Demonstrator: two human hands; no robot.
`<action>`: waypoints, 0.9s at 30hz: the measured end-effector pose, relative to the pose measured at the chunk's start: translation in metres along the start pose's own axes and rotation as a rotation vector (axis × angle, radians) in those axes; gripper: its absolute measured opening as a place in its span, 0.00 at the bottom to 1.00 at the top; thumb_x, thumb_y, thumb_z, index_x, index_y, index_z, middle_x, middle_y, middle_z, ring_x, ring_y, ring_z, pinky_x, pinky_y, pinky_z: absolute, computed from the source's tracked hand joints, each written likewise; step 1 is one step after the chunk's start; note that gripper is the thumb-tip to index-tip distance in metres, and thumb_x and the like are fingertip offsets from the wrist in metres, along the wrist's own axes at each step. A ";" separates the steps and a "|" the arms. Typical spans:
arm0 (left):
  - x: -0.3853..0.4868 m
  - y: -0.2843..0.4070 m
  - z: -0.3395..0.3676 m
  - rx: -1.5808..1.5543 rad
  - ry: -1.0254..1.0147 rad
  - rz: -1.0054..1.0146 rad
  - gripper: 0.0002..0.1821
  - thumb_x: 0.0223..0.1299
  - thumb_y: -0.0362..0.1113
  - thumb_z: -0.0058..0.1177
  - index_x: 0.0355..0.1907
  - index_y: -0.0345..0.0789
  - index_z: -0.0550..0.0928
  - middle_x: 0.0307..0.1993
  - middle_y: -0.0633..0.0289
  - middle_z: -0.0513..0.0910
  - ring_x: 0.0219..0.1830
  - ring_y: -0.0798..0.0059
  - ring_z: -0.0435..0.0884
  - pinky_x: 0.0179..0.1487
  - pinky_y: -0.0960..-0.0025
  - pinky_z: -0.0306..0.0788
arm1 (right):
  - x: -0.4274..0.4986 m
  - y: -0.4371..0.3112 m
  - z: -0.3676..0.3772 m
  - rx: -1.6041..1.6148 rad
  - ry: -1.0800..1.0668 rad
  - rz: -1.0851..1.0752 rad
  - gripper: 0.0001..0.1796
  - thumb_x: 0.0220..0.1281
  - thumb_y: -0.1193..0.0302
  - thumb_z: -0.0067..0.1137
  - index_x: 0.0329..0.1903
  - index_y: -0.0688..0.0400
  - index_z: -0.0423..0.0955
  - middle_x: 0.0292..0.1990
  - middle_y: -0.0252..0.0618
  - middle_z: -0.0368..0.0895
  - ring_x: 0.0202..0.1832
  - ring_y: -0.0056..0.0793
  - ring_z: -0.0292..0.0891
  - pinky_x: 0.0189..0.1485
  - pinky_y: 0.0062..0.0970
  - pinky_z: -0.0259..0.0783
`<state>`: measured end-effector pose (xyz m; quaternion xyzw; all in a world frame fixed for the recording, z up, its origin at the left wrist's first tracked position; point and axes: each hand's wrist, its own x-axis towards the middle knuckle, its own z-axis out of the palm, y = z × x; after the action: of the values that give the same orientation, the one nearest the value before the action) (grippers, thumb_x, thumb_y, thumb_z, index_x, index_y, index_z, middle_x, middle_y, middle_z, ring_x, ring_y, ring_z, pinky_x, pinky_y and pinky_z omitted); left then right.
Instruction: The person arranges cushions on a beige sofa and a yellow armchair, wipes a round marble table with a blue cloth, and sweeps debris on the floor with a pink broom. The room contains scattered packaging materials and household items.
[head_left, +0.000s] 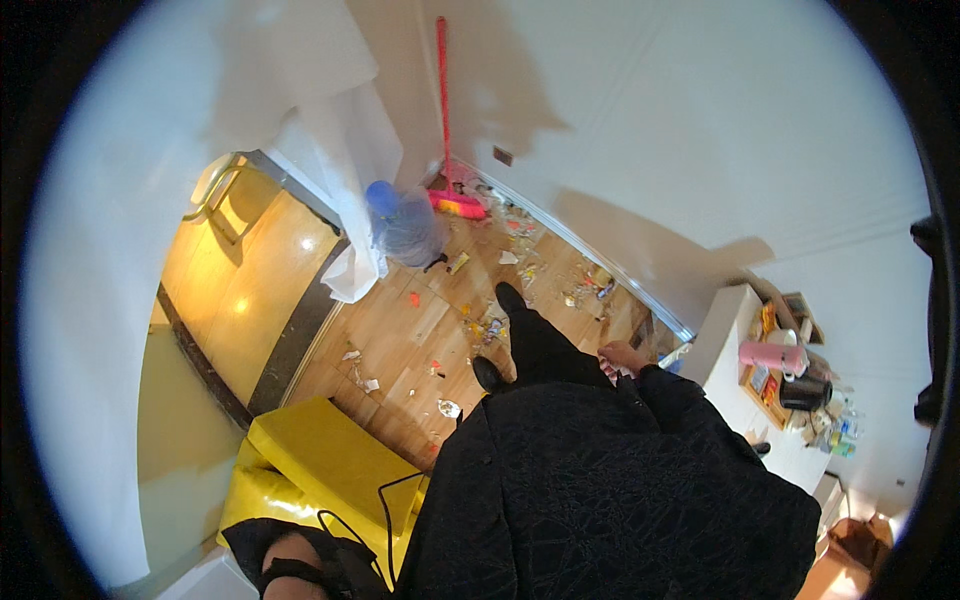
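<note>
My right hand (624, 358) is beside the black coat, below its dark sleeve, with curled fingers. Something small, white and pinkish shows at the fingers; whether it is held or lies behind them cannot be told. My left hand is out of view. Before me, scraps and wrappers (487, 328) are strewn over the wood-look floor (397, 337), around two black shoes (510, 298). A red push broom (457, 204) stands upright in the corner, its head on the floor among litter. Left of it is a large clear plastic water bottle (409, 229) with a blue top.
A yellow padded seat (330, 457) is at lower left; near it shows a bare limb with a black strap (292, 570), whose is unclear. At right, a white counter (720, 337) bears a pink tumbler (771, 358), a black container (805, 392) and a wooden tray. A dark threshold (289, 360) crosses the left.
</note>
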<state>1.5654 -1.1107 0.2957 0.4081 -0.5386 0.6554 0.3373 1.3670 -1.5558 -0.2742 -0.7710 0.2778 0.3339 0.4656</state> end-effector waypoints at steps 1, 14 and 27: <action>-0.005 -0.003 -0.003 0.005 -0.018 -0.004 0.21 0.72 0.56 0.45 0.43 0.41 0.81 0.28 0.66 0.80 0.30 0.75 0.76 0.24 0.77 0.69 | 0.019 0.003 -0.004 -0.298 0.008 -0.342 0.09 0.63 0.66 0.55 0.32 0.59 0.74 0.20 0.43 0.75 0.22 0.39 0.75 0.23 0.40 0.67; -0.253 0.011 -0.031 0.757 -0.905 -1.625 0.07 0.66 0.27 0.56 0.44 0.27 0.82 0.34 0.51 0.81 0.32 0.63 0.79 0.40 0.66 0.74 | 0.281 -0.185 -0.134 -0.815 -0.125 -0.584 0.16 0.67 0.62 0.53 0.31 0.62 0.76 0.28 0.49 0.83 0.27 0.46 0.80 0.29 0.43 0.74; -0.386 0.323 0.001 0.801 -0.244 -2.986 0.19 0.64 0.41 0.51 0.32 0.23 0.83 0.25 0.58 0.82 0.26 0.73 0.79 0.30 0.65 0.72 | 0.412 -0.608 -0.308 -1.334 0.674 -1.219 0.23 0.64 0.73 0.48 0.59 0.69 0.75 0.68 0.57 0.68 0.76 0.56 0.53 0.79 0.58 0.41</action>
<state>1.4506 -1.1745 -0.1898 0.6653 0.5249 -0.2047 0.4899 2.1521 -1.6323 -0.1632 -0.9443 -0.2981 -0.1152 -0.0790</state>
